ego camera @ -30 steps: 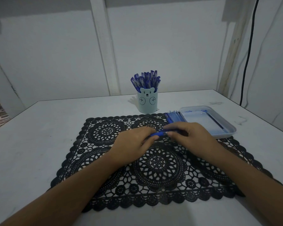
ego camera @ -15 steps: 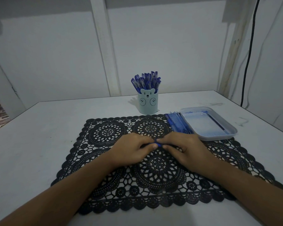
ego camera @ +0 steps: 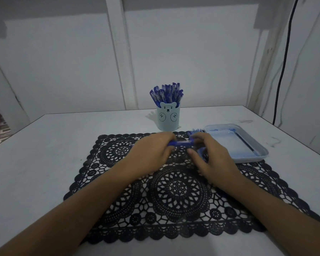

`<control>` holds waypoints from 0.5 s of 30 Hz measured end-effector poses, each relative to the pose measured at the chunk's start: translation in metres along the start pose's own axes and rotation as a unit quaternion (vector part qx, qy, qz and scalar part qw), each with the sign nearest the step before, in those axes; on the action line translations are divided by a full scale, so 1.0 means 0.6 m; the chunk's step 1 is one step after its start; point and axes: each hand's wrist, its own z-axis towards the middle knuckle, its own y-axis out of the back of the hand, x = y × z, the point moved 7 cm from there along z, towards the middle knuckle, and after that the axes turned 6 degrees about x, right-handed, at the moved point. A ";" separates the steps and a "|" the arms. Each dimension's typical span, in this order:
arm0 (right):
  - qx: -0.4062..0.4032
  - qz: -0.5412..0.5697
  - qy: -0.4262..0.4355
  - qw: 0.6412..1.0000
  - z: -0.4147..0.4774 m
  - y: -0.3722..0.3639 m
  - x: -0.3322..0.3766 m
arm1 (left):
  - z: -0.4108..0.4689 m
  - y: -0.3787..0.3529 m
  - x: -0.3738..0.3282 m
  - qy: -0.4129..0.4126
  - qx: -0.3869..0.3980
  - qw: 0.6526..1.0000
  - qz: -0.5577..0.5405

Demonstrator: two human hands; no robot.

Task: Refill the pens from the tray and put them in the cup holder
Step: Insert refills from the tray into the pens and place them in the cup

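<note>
So on the left it's just bare table (ego camera: 35, 163), then the black lace mat (ego camera: 174, 196) filling the middle of the frame. The left hand (ego camera: 151, 150) sits on the mat's upper part with its fingers curled round the left end of a blue pen (ego camera: 180, 143). The pen lies pretty much flat, long axis running left-right across the frame, lifted just off the mat as far as I can tell. The cup (ego camera: 168, 119), already stuffed with pens, stands straight up-frame from the pen's left end, just past the mat's edge, so the left hand is the nearer one for the drop. The right hand (ego camera: 211, 157) pinches the pen's right end, so both hands are clamped on it, looks like closing it up. Whether the refill is fully in, can't tell. More pens (ego camera: 194, 133) lie just up-frame of the right hand, beside the tray (ego camera: 262, 154), which holds one thin refill (ego camera: 245, 143) along its right side.
</note>
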 end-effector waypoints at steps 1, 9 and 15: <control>0.002 -0.025 -0.004 1.000 0.001 -0.001 -0.007 | 0.007 0.013 0.010 0.036 -0.001 0.999 -0.019; 0.081 -0.228 -0.021 0.970 0.002 -0.042 -0.039 | 0.147 0.207 0.095 0.142 -0.288 0.890 -0.322; 0.092 -0.233 -0.023 0.968 0.000 -0.046 -0.043 | 0.237 0.175 0.148 0.185 -0.288 0.876 -0.340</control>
